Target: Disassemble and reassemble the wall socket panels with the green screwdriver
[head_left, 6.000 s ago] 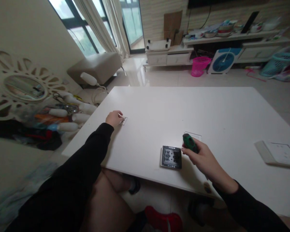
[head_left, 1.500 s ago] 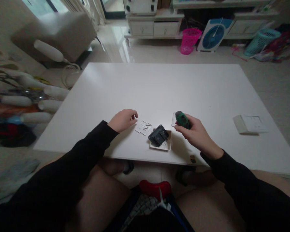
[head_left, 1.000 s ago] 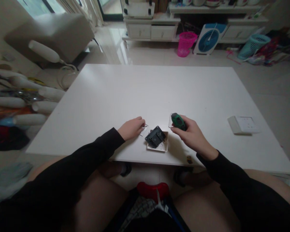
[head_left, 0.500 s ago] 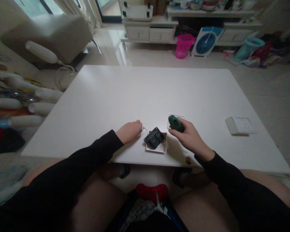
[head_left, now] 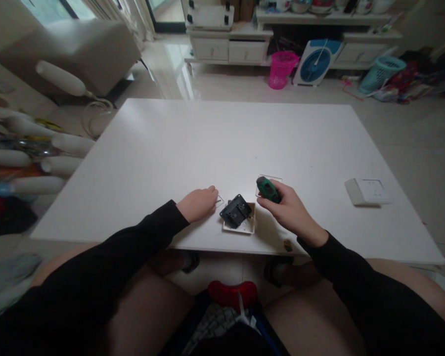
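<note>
My right hand [head_left: 291, 205] is wrapped round the green and black handle of a screwdriver [head_left: 269, 189], held over the table near a thin clear square frame [head_left: 274, 176]. To the left, my left hand [head_left: 198, 203] rests on the table with its fingers pinched at a small clear piece [head_left: 219, 200]; what lies between the fingertips is hidden. Between both hands, a dark socket module [head_left: 236, 211] leans at an angle on a white square wall box [head_left: 248, 228], its back facing up.
An assembled white socket [head_left: 371, 192] lies at the right of the white table [head_left: 193, 143]. A small brown item [head_left: 288, 245] is at the front edge. Beyond the table stand a pink basket [head_left: 282, 70] and a blue fan [head_left: 315, 63].
The view has shifted very slightly. Both hands, the screwdriver and the socket module keep practically the same places.
</note>
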